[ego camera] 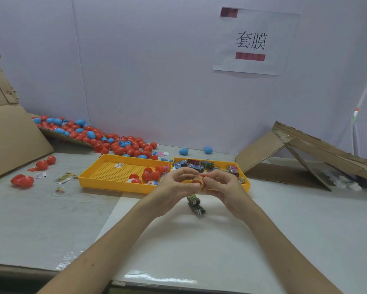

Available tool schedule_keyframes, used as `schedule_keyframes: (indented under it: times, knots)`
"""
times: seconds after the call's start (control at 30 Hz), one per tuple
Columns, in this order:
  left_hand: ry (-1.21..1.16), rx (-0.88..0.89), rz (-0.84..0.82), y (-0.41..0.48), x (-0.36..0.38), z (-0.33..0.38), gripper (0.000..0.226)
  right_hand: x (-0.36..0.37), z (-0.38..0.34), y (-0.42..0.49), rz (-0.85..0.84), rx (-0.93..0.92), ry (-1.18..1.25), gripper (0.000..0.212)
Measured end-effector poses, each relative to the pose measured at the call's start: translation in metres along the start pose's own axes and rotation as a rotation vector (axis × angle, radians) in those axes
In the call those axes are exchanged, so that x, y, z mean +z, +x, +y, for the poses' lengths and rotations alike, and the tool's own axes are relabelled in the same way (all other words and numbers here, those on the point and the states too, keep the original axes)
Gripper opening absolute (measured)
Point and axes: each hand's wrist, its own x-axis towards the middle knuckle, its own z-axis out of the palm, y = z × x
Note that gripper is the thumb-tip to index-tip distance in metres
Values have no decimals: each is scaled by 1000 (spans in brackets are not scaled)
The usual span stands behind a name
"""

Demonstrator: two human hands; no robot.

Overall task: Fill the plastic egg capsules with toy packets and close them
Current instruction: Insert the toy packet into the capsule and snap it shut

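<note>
1. While both hands meet just above the near edge of the right yellow tray [247,184], one red egg capsule [197,178] sits pinched between them, a printed toy packet [202,185] bunched at it.
2. The left hand [174,185] curls its fingers round the capsule's left side. The right hand [222,185] grips the right side and the packet.
3. The capsule is probably light, thin, hard and slick, so it is best held by the rounded ends, clear of the rim.
4. The packet looks like soft, springy film and likely needs tucking in fully.
5. A spare packet [196,205] lies on the table [51,219] beneath the hands.
</note>
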Motion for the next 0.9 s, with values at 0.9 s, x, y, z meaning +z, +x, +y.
schedule_keyframes:
  times: [0.9]
  knots:
    - [105, 26, 34, 0, 4, 0, 40, 4, -2, -3, 0, 16, -63, 32]
